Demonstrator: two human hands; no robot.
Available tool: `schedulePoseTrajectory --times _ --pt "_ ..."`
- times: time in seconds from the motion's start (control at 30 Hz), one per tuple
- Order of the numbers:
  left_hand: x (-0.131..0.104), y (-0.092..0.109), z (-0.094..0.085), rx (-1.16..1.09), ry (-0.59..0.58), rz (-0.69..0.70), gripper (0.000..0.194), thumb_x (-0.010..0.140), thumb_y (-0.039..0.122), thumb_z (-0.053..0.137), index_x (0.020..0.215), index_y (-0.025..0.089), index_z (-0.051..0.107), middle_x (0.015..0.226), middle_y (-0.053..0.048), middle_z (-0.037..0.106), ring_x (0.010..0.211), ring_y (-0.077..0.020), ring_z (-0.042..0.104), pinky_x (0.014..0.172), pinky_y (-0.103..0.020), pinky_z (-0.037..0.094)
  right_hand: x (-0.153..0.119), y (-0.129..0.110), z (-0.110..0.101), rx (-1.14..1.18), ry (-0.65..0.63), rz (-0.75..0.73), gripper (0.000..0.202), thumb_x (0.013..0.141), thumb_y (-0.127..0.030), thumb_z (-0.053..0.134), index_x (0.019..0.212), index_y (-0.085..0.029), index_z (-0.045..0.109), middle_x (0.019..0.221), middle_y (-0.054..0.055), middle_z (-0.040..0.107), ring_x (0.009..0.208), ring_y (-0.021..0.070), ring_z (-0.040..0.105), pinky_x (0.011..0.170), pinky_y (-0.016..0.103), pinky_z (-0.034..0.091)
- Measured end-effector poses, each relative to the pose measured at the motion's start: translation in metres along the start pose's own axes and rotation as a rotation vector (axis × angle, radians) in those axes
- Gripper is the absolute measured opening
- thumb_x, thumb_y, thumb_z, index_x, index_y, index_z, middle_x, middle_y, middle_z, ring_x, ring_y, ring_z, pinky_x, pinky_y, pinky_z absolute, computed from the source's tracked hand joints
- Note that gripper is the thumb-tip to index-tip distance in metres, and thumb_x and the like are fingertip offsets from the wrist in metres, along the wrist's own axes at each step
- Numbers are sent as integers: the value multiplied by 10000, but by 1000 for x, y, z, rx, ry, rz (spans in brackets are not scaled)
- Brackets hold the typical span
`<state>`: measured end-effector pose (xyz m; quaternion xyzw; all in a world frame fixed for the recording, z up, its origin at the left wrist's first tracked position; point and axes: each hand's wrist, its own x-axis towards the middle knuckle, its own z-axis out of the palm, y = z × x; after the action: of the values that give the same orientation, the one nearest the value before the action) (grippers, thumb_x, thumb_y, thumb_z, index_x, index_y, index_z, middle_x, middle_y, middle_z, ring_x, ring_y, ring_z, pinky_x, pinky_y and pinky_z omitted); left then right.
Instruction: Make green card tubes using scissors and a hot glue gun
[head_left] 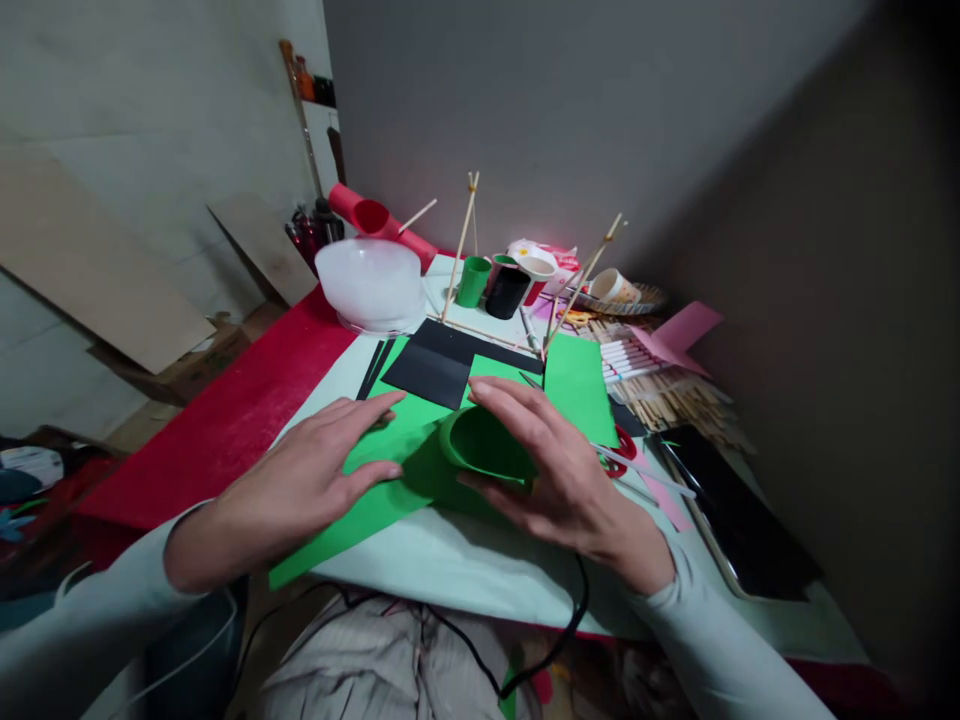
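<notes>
A green paper cup [480,450] lies tilted near the table's front, its opening toward me. My right hand [555,475] is wrapped round its right side, thumb below and fingers above. My left hand [307,480] hovers over the green sheet [330,555] to the left of the cup, thumb and fingers apart with nothing between them. Black paper [431,370] lies just behind the cup, on green paper. A second green sheet [577,380] lies to the right. Red-handled scissors [621,452] are partly hidden beside my right hand.
A white bowl [369,285], stick frames [459,250], a green cup [473,282] and a black cup [508,292] stand at the back. A phone [739,510], markers [626,360] and wooden sticks [675,400] lie at the right. A red roll [371,215] is behind the bowl.
</notes>
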<state>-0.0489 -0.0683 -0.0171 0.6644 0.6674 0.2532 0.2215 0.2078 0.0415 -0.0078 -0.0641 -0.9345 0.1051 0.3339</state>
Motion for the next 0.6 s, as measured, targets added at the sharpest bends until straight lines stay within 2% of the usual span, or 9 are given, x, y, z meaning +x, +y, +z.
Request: schedulePoseTrajectory --times 0.1,0.23,0.33,0.43,0.53,0.6 --pt "15 10 -6 -181 -164 -23 693 894 536 662 1508 238 541 1380 -108 704 1258 -334 647 1061 -473 509 0 -4 -8 -76 52 -116 807 917 -100 647 1632 -182 282 1497 229 546 1375 300 566 1064 476 564" --pt "31 25 -12 -417 -256 48 515 864 450 740 1339 259 684 1283 -31 758 1187 -265 689 995 -322 533 5 -14 -20 -199 160 -233 503 976 -88 542 1469 -161 476 1378 235 636 1278 286 644 981 458 612" --pt "36 40 -17 -406 -241 118 400 887 403 725 1271 292 734 1232 16 781 1140 -229 706 961 -266 530 11 -24 -30 -209 240 -237 267 1014 -130 540 1251 -237 599 1280 160 694 1233 243 679 949 402 632" --pt "35 55 -23 -342 -163 171 360 874 393 724 1218 294 769 1193 20 796 1112 -230 713 955 -259 532 15 -36 -41 -114 223 -140 211 1031 -165 528 1149 -296 643 1243 96 710 1252 203 671 1004 366 610" --pt "34 68 -25 -365 -104 187 337 880 405 707 1182 281 792 1121 7 816 1024 -223 741 874 -249 567 10 -46 -51 -76 243 -94 276 1047 -207 489 1250 -332 627 1297 69 694 1334 206 623 1092 390 560" --pt "33 76 -23 -462 -84 193 308 888 389 702 1159 286 806 1068 9 825 959 -205 756 802 -225 579 2 -47 -57 -133 235 -46 380 1057 -250 461 1411 -372 525 1388 54 656 1428 233 546 1131 442 536"
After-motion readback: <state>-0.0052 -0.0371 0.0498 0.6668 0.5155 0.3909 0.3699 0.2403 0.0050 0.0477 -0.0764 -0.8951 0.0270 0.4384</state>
